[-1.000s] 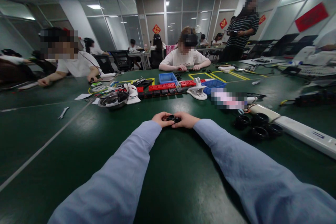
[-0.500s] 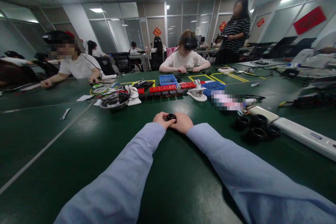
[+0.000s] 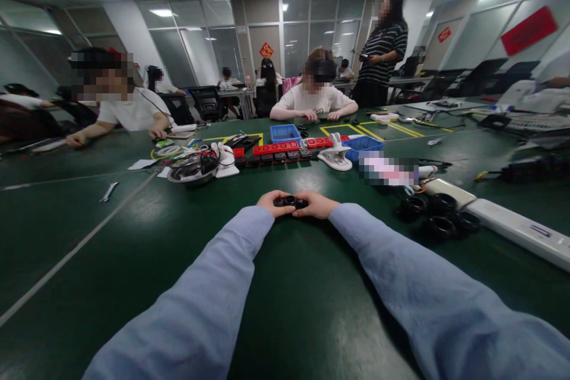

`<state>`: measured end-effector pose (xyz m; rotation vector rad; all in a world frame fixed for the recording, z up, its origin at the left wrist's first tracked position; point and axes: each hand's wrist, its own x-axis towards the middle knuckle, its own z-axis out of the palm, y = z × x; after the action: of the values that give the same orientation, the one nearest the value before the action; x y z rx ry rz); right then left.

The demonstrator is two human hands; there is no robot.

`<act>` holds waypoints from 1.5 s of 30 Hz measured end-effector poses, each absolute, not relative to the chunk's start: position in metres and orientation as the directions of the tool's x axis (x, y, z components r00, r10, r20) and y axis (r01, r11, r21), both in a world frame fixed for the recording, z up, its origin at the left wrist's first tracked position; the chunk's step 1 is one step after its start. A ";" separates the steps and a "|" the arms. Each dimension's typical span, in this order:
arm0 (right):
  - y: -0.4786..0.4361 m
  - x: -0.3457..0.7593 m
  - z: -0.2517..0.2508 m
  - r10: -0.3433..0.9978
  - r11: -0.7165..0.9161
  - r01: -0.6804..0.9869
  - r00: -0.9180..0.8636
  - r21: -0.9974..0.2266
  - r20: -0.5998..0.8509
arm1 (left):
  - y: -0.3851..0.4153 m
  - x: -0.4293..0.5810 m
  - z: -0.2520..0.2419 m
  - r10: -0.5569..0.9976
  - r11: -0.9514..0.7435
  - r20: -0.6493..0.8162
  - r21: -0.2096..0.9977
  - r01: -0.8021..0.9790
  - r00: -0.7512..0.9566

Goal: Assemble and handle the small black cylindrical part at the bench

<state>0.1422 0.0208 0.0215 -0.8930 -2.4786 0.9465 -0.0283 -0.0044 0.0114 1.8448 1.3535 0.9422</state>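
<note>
Between my two hands is a small black round part [image 3: 290, 200] with a ring-like top, held low over the green tabletop [image 3: 285, 285]. My left hand [image 3: 269, 204] closes on it from the left, thumb along the near side. From the right, my right hand [image 3: 319, 205] grips its other side, where more black surface shows by the fingertips. My fingers partly cover the part, so its full shape is hidden. Off to the right stand several similar but larger-looking black ring-shaped parts [image 3: 440, 227], close together.
A white power strip [image 3: 521, 227] lies beyond the black rings. Ahead are a metal bowl [image 3: 189, 175] with cables, red-and-black blocks [image 3: 276, 150], a white clip [image 3: 335, 157] and blue bins [image 3: 285, 132]. A wrench [image 3: 109, 191] lies left. Co-workers sit across the table.
My right hand has shifted slightly right, away from the left. More of the black part now shows between my hands. The standing person in the background has moved left in view.
</note>
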 end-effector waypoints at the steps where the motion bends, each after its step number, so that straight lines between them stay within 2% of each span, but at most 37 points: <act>1: 0.021 0.142 0.021 0.666 0.571 0.429 -0.741 -0.700 0.090 | -0.005 -0.028 0.011 0.964 -0.247 0.161 0.841 0.482 0.212; 7: 0.019 0.142 0.022 0.680 0.549 0.418 -0.727 -0.724 0.096 | -0.009 -0.024 0.014 0.968 -0.235 0.168 0.864 0.446 0.185; 18: 0.019 0.142 0.023 0.741 0.508 0.511 -0.669 -0.694 0.050 | -0.007 -0.023 0.013 0.974 -0.221 0.159 0.837 0.500 0.164; 22: 0.013 0.134 0.019 0.834 0.477 0.662 -0.549 -0.578 0.058 | -0.010 -0.014 0.015 0.989 -0.144 0.138 0.847 0.512 0.051; 25: 0.002 0.123 0.018 0.922 0.388 0.829 -0.348 -0.402 0.173 | -0.011 -0.007 0.014 0.971 -0.114 0.217 0.796 0.594 -0.104; 28: -0.005 0.118 0.018 0.931 0.354 0.879 -0.300 -0.319 0.205 | -0.010 -0.005 0.010 0.947 -0.099 0.266 0.772 0.628 -0.177; 31: -0.001 0.124 0.019 0.893 0.450 0.805 -0.404 -0.387 0.198 | -0.007 -0.009 0.006 0.964 -0.136 0.239 0.817 0.560 -0.114; 35: 0.011 0.137 0.019 0.775 0.589 0.593 -0.606 -0.549 0.178 | -0.002 -0.019 0.005 0.988 -0.157 0.141 0.889 0.430 0.069; 40: 0.020 0.144 0.023 0.684 0.580 0.474 -0.725 -0.662 0.081 | 0.000 -0.026 0.011 0.988 -0.093 0.037 0.919 0.382 0.152; 45: 0.020 0.145 0.027 0.662 0.531 0.437 -0.749 -0.726 0.033 | -0.002 -0.026 0.014 0.984 -0.087 0.025 0.931 0.354 0.174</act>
<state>0.1455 0.0203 0.0267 -0.9144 -2.4690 1.0444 -0.0256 -0.0019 0.0137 1.5935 1.3128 0.9259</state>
